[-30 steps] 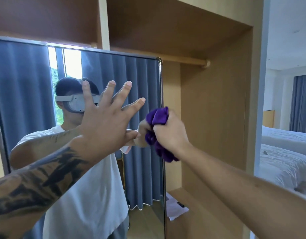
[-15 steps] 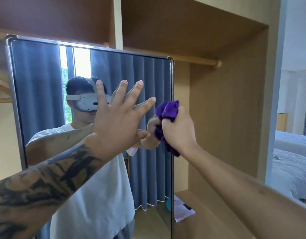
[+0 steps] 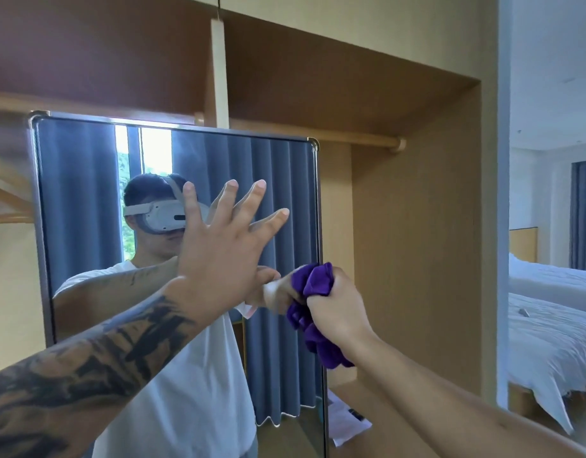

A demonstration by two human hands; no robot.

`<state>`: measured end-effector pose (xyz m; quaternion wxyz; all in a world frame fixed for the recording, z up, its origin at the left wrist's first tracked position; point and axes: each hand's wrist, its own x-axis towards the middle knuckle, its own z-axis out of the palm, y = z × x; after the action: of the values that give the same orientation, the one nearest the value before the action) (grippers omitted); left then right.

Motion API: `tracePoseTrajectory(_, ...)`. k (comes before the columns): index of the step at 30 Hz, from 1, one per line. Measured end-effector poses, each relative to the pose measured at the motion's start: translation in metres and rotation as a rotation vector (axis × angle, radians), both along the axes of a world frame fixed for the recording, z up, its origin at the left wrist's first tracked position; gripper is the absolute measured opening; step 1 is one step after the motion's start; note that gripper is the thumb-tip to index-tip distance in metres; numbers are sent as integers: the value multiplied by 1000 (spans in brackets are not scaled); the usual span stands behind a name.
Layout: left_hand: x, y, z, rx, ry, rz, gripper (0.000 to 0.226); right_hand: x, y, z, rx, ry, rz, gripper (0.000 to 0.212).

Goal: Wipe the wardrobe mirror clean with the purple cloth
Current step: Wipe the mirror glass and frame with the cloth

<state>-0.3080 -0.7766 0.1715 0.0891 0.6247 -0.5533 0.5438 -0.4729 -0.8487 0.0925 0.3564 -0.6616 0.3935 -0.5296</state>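
Bedroom: bed (image 3: 549,328) (white), wardrobe (image 3: 417,226).

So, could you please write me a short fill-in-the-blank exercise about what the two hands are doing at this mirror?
1. The right hand grips a bunched cloth whose colour is ____.
2. The cloth is at the ____ edge of the mirror.
3. The left hand is held up with its fingers ____.
4. Beyond the wardrobe, on the right, stands a ____ with white covers.

Missing words: purple; right; spread; bed

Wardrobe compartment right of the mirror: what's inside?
A wooden hanging rail runs across the top with nothing on it. White papers lie on the floor, with a small dark object on them. The mirror, purple cloth and right hand cover the lower left part.
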Motion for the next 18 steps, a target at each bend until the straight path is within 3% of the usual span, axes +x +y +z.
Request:
tracePoseTrajectory(4,0,-1,0,8,35,-18,94,5,-5,64,-146,22,-48,42)
tracePoseTrajectory(12,0,5,5,35,25,-34,93,14,-1,183,-451,-113,-198,41)
tracePoseTrajectory(15,-2,12,17,-34,64,-95,84,22,-5,186,-648,111,-252,53)
tracePoseTrajectory(18,8,21,44,-251,173,-175,78,27,-12,183,-783,370,-314,61)
